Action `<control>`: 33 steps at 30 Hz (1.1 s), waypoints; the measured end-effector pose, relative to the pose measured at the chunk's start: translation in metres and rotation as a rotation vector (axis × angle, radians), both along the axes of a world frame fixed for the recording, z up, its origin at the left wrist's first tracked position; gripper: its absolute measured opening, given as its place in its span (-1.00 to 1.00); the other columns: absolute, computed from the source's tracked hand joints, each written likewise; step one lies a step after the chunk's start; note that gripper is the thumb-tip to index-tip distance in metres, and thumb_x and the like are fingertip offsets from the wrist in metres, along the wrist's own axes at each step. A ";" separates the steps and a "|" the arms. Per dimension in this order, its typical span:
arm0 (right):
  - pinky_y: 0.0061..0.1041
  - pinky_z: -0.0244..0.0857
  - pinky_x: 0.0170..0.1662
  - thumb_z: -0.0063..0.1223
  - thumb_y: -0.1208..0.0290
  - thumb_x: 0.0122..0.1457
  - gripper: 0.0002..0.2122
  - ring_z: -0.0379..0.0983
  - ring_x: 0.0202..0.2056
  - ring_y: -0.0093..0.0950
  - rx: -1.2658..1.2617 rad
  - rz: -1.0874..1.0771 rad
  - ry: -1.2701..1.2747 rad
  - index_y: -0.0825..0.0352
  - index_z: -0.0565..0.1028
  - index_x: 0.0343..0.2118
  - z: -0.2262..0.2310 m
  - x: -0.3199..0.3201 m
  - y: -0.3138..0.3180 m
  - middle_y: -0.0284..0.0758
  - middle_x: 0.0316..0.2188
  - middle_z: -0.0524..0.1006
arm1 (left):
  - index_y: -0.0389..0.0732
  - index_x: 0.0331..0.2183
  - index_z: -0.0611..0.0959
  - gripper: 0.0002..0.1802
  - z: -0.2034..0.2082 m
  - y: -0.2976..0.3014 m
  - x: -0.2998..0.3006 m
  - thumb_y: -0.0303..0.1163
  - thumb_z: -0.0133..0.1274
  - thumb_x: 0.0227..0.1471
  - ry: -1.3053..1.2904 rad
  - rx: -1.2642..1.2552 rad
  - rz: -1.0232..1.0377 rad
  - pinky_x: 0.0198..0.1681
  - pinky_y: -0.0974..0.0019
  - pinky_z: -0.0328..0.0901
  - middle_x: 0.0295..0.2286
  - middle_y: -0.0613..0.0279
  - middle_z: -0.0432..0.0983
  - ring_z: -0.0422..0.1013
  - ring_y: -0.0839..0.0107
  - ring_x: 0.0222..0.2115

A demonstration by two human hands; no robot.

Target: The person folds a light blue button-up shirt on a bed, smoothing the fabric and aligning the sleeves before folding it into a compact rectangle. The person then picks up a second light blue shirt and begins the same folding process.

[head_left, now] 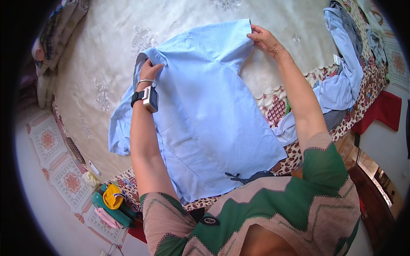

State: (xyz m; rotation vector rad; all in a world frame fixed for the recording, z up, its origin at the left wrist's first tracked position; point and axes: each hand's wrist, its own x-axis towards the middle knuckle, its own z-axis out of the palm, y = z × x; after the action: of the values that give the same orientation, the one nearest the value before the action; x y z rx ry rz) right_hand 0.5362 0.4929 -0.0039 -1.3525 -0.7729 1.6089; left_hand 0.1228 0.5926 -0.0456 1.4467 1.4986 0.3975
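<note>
A pale, flower-patterned cover (96,55) spreads widest before me, over leopard-print cloth (294,155). Decorated tiles (45,137) run along the left. The light blue shirt (205,111) lies across the cover's middle, crumpled clothes (339,90) to its right. Left fingers (157,67) grip its collar; right fingers (257,36) pinch its sleeve end.

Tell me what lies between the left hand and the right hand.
The light blue shirt: its upper part spans from the left hand to the right hand, seen in the head view.
</note>
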 end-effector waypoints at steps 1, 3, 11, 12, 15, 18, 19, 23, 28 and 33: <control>-0.64 0.14 -0.19 0.07 0.30 -0.14 -0.53 0.29 -0.28 -0.61 0.016 0.082 -0.092 0.33 0.29 -0.12 -0.002 0.000 -0.003 -0.40 -0.30 0.40 | -0.29 -0.35 0.49 -0.57 -0.001 -0.003 -0.005 -0.34 0.13 -0.39 0.059 -0.011 -0.031 -0.37 0.47 0.21 -0.48 0.29 0.42 0.32 0.52 -0.47; -0.66 0.10 -0.14 0.02 0.32 -0.09 -0.57 0.29 -0.30 -0.63 0.048 0.237 -0.281 0.34 0.29 -0.12 -0.004 0.001 -0.009 -0.43 -0.32 0.41 | -0.28 -0.34 0.49 -0.58 0.001 -0.009 -0.009 -0.37 0.12 -0.39 0.170 -0.032 -0.103 -0.37 0.47 0.21 -0.48 0.28 0.42 0.32 0.51 -0.47; -0.61 0.21 -0.33 -0.03 0.24 -0.07 -0.73 0.36 -0.46 -0.56 0.165 0.025 -0.692 0.29 0.40 -0.32 -0.026 0.004 -0.019 -0.39 -0.52 0.47 | -0.28 -0.41 0.53 -0.74 0.005 -0.020 -0.003 -0.38 -0.03 -0.27 0.290 0.091 0.121 -0.43 0.39 0.24 -0.59 0.15 0.46 0.38 0.39 -0.56; -0.60 0.22 -0.35 -0.04 0.24 -0.07 -0.73 0.37 -0.48 -0.54 0.163 0.027 -0.815 0.28 0.40 -0.32 -0.030 0.005 -0.021 -0.37 -0.55 0.47 | -0.27 -0.41 0.53 -0.73 0.004 -0.020 -0.002 -0.38 -0.04 -0.27 0.339 0.117 0.122 -0.42 0.37 0.24 -0.57 0.11 0.46 0.39 0.35 -0.54; -0.57 0.22 -0.41 -0.03 0.28 -0.08 -0.74 0.36 -0.54 -0.50 0.128 -0.078 -0.900 0.25 0.39 -0.31 -0.036 -0.001 -0.032 -0.35 -0.63 0.45 | -0.25 -0.38 0.53 -0.70 -0.003 -0.019 -0.003 -0.37 -0.04 -0.29 0.438 0.154 0.139 -0.35 0.30 0.25 -0.51 0.03 0.46 0.40 0.21 -0.46; -0.57 0.22 -0.41 -0.02 0.31 -0.10 -0.73 0.36 -0.55 -0.52 0.075 0.014 -0.985 0.25 0.37 -0.29 -0.025 -0.006 -0.036 -0.38 -0.65 0.44 | -0.28 -0.35 0.52 -0.64 -0.017 -0.021 -0.022 -0.35 0.00 -0.32 0.526 0.179 0.209 -0.29 0.30 0.24 -0.47 0.02 0.46 0.40 0.20 -0.41; -0.57 0.22 -0.42 -0.02 0.33 -0.10 -0.73 0.35 -0.55 -0.52 0.099 -0.005 -0.955 0.25 0.37 -0.28 -0.027 -0.005 -0.040 -0.38 -0.65 0.44 | -0.28 -0.33 0.50 -0.62 -0.021 -0.020 -0.027 -0.34 0.01 -0.32 0.472 0.193 0.241 -0.32 0.31 0.25 -0.47 0.03 0.46 0.40 0.22 -0.44; -0.58 0.22 -0.41 -0.03 0.36 -0.10 -0.73 0.36 -0.54 -0.54 0.161 -0.142 -0.870 0.24 0.35 -0.26 -0.035 0.002 -0.063 -0.38 -0.63 0.44 | -0.30 -0.36 0.47 -0.64 -0.026 -0.042 -0.026 -0.30 0.04 -0.29 0.016 -0.029 0.478 -0.57 0.37 0.22 -0.59 0.15 0.39 0.31 0.38 -0.65; -0.59 0.24 -0.38 -0.03 0.35 -0.09 -0.82 0.39 -0.50 -0.52 0.100 -0.132 -0.815 0.27 0.42 -0.40 -0.029 -0.014 -0.116 -0.35 -0.55 0.46 | -0.26 -0.57 0.44 -0.73 -0.001 -0.103 0.004 -0.24 0.03 -0.24 -0.199 -0.322 0.642 -0.76 0.42 0.11 -0.75 0.32 0.25 0.18 0.50 -0.81; -0.52 0.24 -0.39 -0.01 0.33 -0.13 -0.87 0.37 -0.47 -0.45 0.147 0.078 -0.917 0.27 0.44 -0.55 -0.015 -0.062 -0.120 -0.35 -0.54 0.43 | -0.27 -0.61 0.52 -0.73 -0.011 -0.121 -0.010 -0.23 0.04 -0.27 0.226 -0.051 0.384 -0.65 0.39 0.19 -0.71 0.24 0.38 0.29 0.45 -0.74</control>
State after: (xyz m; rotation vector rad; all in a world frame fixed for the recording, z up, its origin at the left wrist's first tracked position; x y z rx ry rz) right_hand 0.4739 0.3732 -0.0190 -1.9682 -1.4484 0.8950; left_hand 0.1131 0.4714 -0.0563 1.1912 1.9649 0.4321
